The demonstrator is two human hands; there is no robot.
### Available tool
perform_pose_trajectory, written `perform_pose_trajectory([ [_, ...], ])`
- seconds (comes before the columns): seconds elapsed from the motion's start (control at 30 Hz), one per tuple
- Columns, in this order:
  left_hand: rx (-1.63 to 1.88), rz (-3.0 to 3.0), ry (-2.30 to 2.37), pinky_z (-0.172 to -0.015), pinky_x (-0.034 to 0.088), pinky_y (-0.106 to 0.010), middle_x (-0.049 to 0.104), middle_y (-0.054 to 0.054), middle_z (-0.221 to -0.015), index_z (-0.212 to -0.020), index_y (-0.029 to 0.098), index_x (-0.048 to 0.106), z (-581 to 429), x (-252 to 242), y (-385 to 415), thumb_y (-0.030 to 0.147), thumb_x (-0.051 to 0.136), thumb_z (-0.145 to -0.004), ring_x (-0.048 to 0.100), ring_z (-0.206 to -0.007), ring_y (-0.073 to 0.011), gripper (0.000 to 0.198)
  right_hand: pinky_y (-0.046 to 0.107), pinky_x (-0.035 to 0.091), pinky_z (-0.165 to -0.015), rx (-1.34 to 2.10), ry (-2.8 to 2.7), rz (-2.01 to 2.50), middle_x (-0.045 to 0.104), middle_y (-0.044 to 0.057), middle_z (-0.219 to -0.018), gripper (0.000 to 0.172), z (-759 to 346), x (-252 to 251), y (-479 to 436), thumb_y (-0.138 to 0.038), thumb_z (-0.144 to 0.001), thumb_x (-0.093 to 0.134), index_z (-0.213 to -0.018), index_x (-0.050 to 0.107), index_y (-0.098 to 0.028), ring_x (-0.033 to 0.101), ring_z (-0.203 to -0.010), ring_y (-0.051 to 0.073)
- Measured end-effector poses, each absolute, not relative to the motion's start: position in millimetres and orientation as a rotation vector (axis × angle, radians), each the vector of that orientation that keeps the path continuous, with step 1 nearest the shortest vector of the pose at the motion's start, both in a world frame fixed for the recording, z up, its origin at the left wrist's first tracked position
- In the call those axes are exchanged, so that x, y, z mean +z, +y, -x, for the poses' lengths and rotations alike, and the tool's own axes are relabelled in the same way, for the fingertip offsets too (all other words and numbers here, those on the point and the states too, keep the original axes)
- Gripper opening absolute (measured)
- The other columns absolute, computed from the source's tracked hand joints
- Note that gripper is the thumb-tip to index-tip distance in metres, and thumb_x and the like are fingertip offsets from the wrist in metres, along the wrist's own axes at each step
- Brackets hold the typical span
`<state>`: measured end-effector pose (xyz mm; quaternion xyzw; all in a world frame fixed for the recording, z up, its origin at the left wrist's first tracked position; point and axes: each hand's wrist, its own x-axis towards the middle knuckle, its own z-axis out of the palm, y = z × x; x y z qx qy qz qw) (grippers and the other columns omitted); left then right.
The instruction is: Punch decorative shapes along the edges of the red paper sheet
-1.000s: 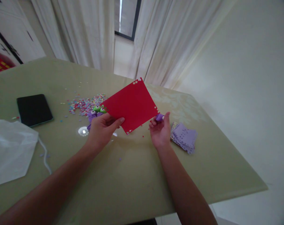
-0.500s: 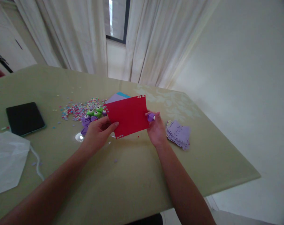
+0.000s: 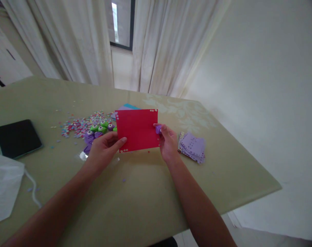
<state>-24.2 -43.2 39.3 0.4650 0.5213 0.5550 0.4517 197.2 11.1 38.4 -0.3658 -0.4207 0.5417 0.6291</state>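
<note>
A red sheet of paper with small flower-shaped cut-outs at its corners is held up above the table. My left hand pinches its lower left side, thumb on the near face. In my right hand is a small purple craft punch, gripped between thumb and fingers at the paper's right edge. Whether its slot is around the edge cannot be made out. Behind my left hand lie several green craft punches and several purple craft punches, partly hidden.
Paper confetti is scattered behind the punches. Right of my hand is a stack of punched lilac paper. A blue and lilac sheet pile lies behind the red paper. At left are a black tablet and a white bag.
The red paper has turned more level and shifted slightly left. The purple punch now overlaps the paper's right edge more, and small cut-outs show below it. The whole view has shifted a little.
</note>
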Motion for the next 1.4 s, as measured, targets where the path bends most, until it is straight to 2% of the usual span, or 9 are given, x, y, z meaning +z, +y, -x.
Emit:
perform_pose_trajectory([
  [0.13, 1.426, -1.096, 1.313, -0.082, 0.065, -0.038, 0.085, -0.009, -0.096, -0.093, 0.022, 0.085, 29.5, 31.2, -39.5, 0.063, 0.098, -0.063, 0.079, -0.088, -0.0288, 0.052, 0.031, 0.049, -0.07, 1.168, -0.947, 0.837, 0.074, 0.003, -0.089, 0.047, -199.4, 40.9, 14.4, -0.069, -0.076, 0.086, -0.095, 0.083, -0.026, 0.061, -0.077, 0.017],
  [0.23, 1.488, -1.076, 1.358, -0.067, 0.06, -0.032, 0.084, -0.008, -0.09, -0.09, 0.022, 0.085, 33.5, 28.3, -36.0, 0.059, 0.096, -0.067, 0.075, -0.075, -0.0238, 0.045, 0.031, 0.048, -0.07, 1.003, -0.944, 0.983, 0.075, 0.003, -0.093, 0.046, -215.0, 39.8, 24.4, -0.063, -0.079, 0.085, -0.104, 0.081, -0.024, 0.06, -0.075, 0.016],
  [0.33, 1.519, -1.055, 1.348, -0.06, 0.056, -0.03, 0.082, -0.006, -0.081, -0.085, 0.022, 0.083, 33.5, 31.2, -34.8, 0.058, 0.092, -0.07, 0.071, -0.067, -0.0211, 0.04, 0.036, 0.051, -0.077, 0.74, -1.059, 1.245, 0.076, 0.006, -0.093, 0.053, -239.5, 35.3, 35.7, -0.057, -0.072, 0.091, -0.107, 0.074, -0.02, 0.066, -0.08, 0.021],
  [0.5, 1.578, -1.007, 1.317, -0.059, 0.055, -0.03, 0.078, -0.004, -0.075, -0.087, 0.021, 0.081, 32.9, 39.1, -34.7, 0.058, 0.089, -0.071, 0.069, -0.064, -0.0201, 0.041, 0.041, 0.047, -0.08, 0.302, -1.475, 1.695, 0.074, 0.009, -0.084, 0.034, -267.0, 25.0, 44.6, -0.055, -0.09, 0.074, -0.088, 0.067, -0.022, 0.065, -0.078, 0.026],
  [0.63, 1.744, -0.945, 1.301, -0.057, 0.051, -0.027, 0.076, -0.002, -0.076, -0.09, 0.021, 0.077, 43.1, 39.3, -28.8, 0.06, 0.088, -0.071, 0.067, -0.065, -0.0175, 0.045, 0.041, 0.043, -0.081, 0.179, -1.602, 1.798, 0.071, 0.011, -0.085, 0.033, -271.3, 18.4, 47.1, -0.052, -0.098, 0.062, -0.083, 0.063, -0.023, 0.062, -0.082, 0.027],
  [0.9, 2.071, -0.798, 1.317, -0.054, 0.043, -0.025, 0.065, 0.003, -0.069, -0.079, 0.023, 0.065, 67.0, 41.4, -17.9, 0.058, 0.08, -0.077, 0.055, -0.057, -0.0126, 0.038, 0.043, 0.036, -0.081, 0.219, -1.475, 1.553, 0.05, 0.003, -0.07, 0.041, -272.7, 13.9, 43.4, -0.046, -0.087, 0.08, -0.06, 0.054, -0.028, 0.051, -0.079, 0.026],
  [1.13, 2.128, -0.733, 1.316, -0.053, 0.04, -0.024, 0.058, 0.005, -0.063, -0.073, 0.024, 0.059, 70.8, 42.1, -15.8, 0.056, 0.077, -0.077, 0.05, -0.052, -0.0116, 0.037, 0.045, 0.041, -0.095, 0.192, -1.542, 1.378, 0.066, 0.009, -0.094, 0.025, -238.4, 38.8, 27.4, -0.048, -0.095, 0.071, -0.085, 0.071, -0.025, 0.058, -0.099, 0.029],
  [1.3, 2.128, -0.738, 1.291, -0.054, 0.042, -0.023, 0.062, 0.005, -0.065, -0.074, 0.023, 0.061, 67.7, 41.5, -16.5, 0.052, 0.078, -0.078, 0.053, -0.054, -0.0108, 0.034, 0.038, 0.047, -0.084, 0.465, -2.068, 1.308, 0.072, 0.009, -0.107, 0.034, -174.7, 39.0, 9.2, -0.045, -0.09, 0.082, -0.116, 0.077, -0.024, 0.065, -0.085, 0.023],
  [1.4, 2.106, -0.756, 1.266, -0.056, 0.043, -0.024, 0.065, 0.004, -0.069, -0.077, 0.022, 0.064, 64.3, 40.9, -18.5, 0.051, 0.077, -0.078, 0.054, -0.056, -0.0113, 0.032, 0.036, 0.047, -0.083, 0.571, -2.19, 1.362, 0.073, 0.007, -0.099, 0.019, -154.2, 31.2, 3.4, -0.028, -0.081, 0.089, -0.096, 0.079, -0.022, 0.064, -0.086, 0.022],
])
